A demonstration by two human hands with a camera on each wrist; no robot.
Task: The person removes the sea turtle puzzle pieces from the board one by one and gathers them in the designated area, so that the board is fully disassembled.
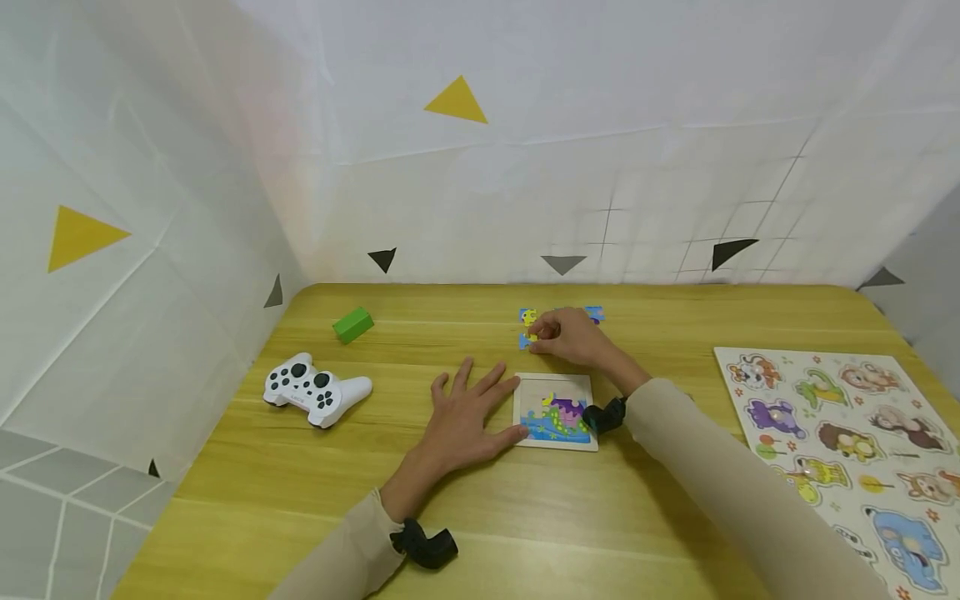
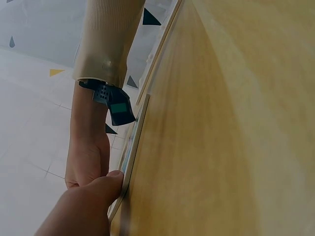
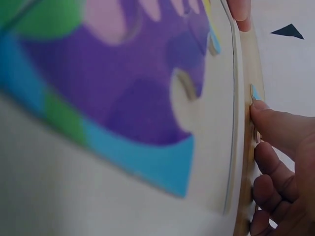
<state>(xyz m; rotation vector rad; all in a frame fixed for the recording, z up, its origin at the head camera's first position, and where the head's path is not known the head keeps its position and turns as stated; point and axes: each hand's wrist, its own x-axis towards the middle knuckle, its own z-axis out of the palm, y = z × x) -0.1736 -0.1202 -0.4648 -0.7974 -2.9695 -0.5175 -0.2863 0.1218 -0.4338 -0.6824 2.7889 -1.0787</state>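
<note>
A small puzzle tray lies on the table, its lower part filled with joined pieces of a purple, pink and green picture. Beside it, my left hand is spread flat, fingers straight, with the thumb and a fingertip at the tray's left edge. My right hand reaches past the tray's far side. Its curled thumb and index finger pinch a small blue and yellow puzzle piece at the table surface. Another puzzle piece lies just behind it, and a further blue piece is partly hidden behind the right hand.
A white game controller and a green block sit at the left. On the right lies a large animal puzzle board. A white sheet with triangles hangs along the table's back edge.
</note>
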